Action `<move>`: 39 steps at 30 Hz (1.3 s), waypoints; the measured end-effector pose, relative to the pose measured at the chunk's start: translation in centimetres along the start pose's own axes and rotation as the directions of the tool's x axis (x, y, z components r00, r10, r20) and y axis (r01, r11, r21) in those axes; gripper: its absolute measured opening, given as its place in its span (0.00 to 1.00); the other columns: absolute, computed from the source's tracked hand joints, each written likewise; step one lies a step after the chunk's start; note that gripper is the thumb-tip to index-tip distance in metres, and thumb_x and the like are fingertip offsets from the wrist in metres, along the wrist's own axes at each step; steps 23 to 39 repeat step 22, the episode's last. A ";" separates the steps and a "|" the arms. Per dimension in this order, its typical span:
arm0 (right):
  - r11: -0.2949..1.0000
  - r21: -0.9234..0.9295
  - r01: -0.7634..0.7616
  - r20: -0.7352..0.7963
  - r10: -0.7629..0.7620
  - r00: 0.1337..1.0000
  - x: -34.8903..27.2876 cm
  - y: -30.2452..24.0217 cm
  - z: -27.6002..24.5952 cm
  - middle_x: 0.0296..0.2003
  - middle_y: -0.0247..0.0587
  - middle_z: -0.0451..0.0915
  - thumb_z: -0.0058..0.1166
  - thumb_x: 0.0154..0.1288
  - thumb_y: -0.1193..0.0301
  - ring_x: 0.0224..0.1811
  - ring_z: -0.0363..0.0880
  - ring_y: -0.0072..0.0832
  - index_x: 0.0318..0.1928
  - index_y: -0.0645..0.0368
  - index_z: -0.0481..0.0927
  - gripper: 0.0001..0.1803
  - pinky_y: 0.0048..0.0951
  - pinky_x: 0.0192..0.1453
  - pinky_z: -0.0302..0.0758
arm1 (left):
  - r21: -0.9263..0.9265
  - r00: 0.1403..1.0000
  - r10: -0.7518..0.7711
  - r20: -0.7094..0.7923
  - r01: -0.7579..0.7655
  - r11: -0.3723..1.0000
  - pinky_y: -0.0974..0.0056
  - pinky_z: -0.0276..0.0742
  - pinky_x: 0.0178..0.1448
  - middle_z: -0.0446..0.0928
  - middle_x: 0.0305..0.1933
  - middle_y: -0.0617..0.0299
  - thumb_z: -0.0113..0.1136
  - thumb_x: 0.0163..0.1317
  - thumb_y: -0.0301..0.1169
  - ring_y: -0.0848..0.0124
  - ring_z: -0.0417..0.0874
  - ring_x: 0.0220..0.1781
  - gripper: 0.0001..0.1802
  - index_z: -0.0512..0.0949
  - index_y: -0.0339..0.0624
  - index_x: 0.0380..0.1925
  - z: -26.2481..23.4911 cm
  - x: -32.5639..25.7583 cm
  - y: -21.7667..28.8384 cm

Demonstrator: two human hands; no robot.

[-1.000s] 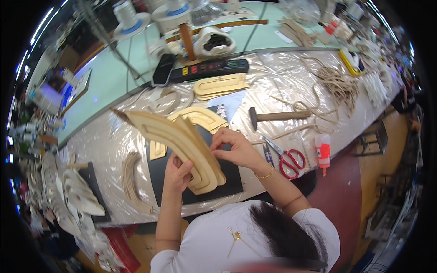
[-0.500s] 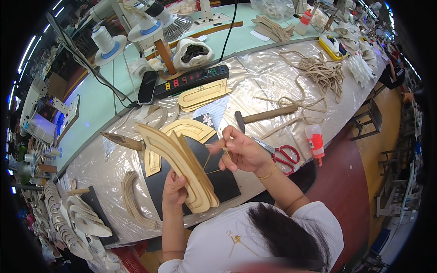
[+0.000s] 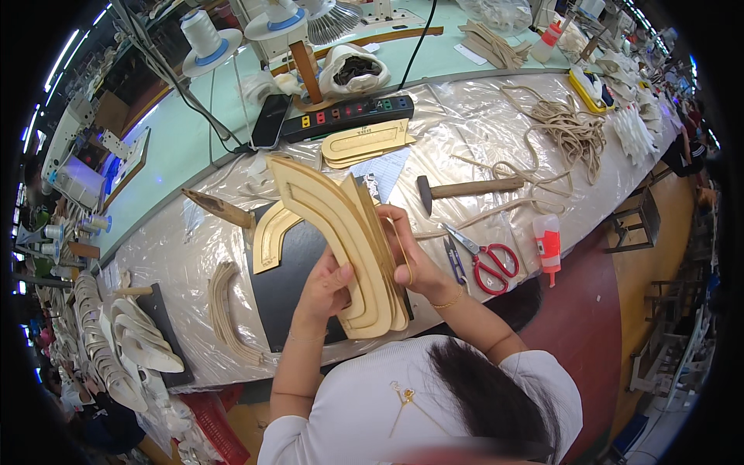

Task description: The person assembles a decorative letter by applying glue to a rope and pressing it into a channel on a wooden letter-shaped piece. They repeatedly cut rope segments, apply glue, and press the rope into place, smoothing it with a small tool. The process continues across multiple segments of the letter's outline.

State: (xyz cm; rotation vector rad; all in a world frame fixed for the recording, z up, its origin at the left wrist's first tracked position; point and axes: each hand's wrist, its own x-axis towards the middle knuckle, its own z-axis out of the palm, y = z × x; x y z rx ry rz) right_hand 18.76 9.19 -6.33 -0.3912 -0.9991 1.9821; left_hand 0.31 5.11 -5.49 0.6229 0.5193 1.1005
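A stack of curved, pale-yellow template boards (image 3: pixel 341 240) stands tilted above a black mat (image 3: pixel 298 252). My left hand (image 3: pixel 327 285) is closed around the stack's lower left side, thumb on the front board. At the stack's right edge, my right hand (image 3: pixel 415 260) curls its fingers around a thin yellow band (image 3: pixel 402 242), which looks like a rubber band. Some of its fingertips are hidden behind the boards. Another curved template (image 3: pixel 267 246) lies flat on the mat, partly covered by the stack.
Right of my hands lie a hammer (image 3: pixel 473 188), red-handled scissors (image 3: pixel 492 263), small thread snips (image 3: pixel 454 260) and a red-and-white bottle (image 3: pixel 547 246). A pointed wooden tool (image 3: pixel 217 208) and curved beige strips (image 3: pixel 223 310) lie left. Beyond are more templates (image 3: pixel 364 142), a power strip (image 3: pixel 349 118) and tangled cord (image 3: pixel 566 132).
My right hand has come in against the stack, bringing the thin band to its edge. The stack sits further right in the picture, still in my left hand. The whole view has shifted slightly.
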 end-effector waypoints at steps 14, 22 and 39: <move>0.975 -0.051 0.214 0.047 -0.212 0.976 0.4 -1.0 0.8 0.70 0.43 0.57 0.80 0.47 0.60 0.70 0.63 0.38 0.72 0.44 0.44 0.62 0.40 0.69 0.67 | 0.256 1.000 -0.008 -0.015 0.012 0.967 0.56 0.71 0.69 0.71 0.66 0.52 0.72 0.58 0.45 0.60 0.74 0.67 0.49 0.57 0.36 0.72 0.7 -0.2 1.3; 0.902 -0.237 0.362 0.130 -0.340 0.931 0.2 -5.0 -1.1 0.75 0.47 0.52 0.80 0.46 0.58 0.74 0.60 0.41 0.71 0.44 0.44 0.62 0.49 0.72 0.67 | 0.705 0.920 -0.392 -0.023 0.293 0.646 0.59 0.59 0.76 0.64 0.73 0.53 0.74 0.56 0.46 0.64 0.65 0.74 0.54 0.53 0.40 0.76 0.3 -0.5 5.4; 0.902 -0.237 0.362 0.130 -0.340 0.931 0.2 -5.0 -1.1 0.75 0.47 0.52 0.80 0.46 0.58 0.74 0.60 0.41 0.71 0.44 0.44 0.62 0.49 0.72 0.67 | 0.705 0.920 -0.392 -0.023 0.293 0.646 0.59 0.59 0.76 0.64 0.73 0.53 0.74 0.56 0.46 0.64 0.65 0.74 0.54 0.53 0.40 0.76 0.3 -0.5 5.4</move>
